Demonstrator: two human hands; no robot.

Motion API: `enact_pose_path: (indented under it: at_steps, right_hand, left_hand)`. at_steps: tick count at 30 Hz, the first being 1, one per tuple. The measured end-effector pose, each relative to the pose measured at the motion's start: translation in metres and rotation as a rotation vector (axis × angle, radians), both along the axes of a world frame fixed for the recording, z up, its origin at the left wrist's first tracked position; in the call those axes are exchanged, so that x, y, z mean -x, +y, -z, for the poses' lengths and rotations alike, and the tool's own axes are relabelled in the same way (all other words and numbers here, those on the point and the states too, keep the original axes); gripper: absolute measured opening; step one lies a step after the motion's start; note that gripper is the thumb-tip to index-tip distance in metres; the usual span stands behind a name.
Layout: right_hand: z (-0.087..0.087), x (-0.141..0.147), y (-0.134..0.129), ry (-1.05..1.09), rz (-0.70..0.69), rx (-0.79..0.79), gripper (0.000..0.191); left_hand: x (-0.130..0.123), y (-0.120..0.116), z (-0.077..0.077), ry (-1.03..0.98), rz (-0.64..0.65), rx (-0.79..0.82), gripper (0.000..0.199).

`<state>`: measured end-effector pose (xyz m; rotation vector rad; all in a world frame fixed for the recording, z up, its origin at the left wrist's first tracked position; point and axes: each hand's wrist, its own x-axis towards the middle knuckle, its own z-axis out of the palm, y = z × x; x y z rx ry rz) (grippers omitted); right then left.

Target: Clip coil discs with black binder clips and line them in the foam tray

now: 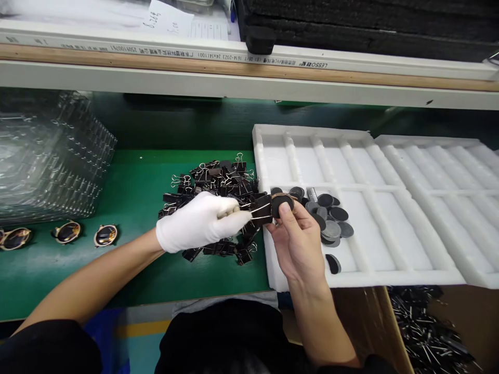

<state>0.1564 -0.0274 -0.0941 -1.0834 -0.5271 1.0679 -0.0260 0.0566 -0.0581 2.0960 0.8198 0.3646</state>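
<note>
My left hand (206,221), in a white glove, pinches the wire handles of a black binder clip (262,208). The clip's jaw end meets a round black disc (283,204) with a thin gold-coloured edge behind it. Bare fingers of my right hand (298,234) hold that disc, thumb on its face. What lies behind the disc is mostly hidden. Beneath my left hand spreads a heap of black binder clips (218,179). Several loose black and grey discs (331,228) lie beside my right hand in a white foam tray (384,228).
Three gold-rimmed round pieces (106,236) with dark glossy faces lie on the green table (144,280). Stacked clear plastic trays (50,161) stand at the left. A second foam tray (460,182) is at the right, above a box of binder clips (424,327). A shelf edge (195,78) crosses the back.
</note>
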Motion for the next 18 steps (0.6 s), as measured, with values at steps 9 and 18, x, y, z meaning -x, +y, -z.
enact_pose_path:
  at_steps: [9,18]
  right_hand:
    - [0.001,0.008,-0.001,0.048,-0.009,0.05,0.024]
    - [-0.012,-0.006,-0.007,0.091,0.059,-0.044,0.02]
  left_hand:
    - [-0.006,-0.007,0.001,0.016,-0.035,0.021,0.043]
    - [0.026,0.032,-0.018,0.28,-0.277,-0.507,0.048]
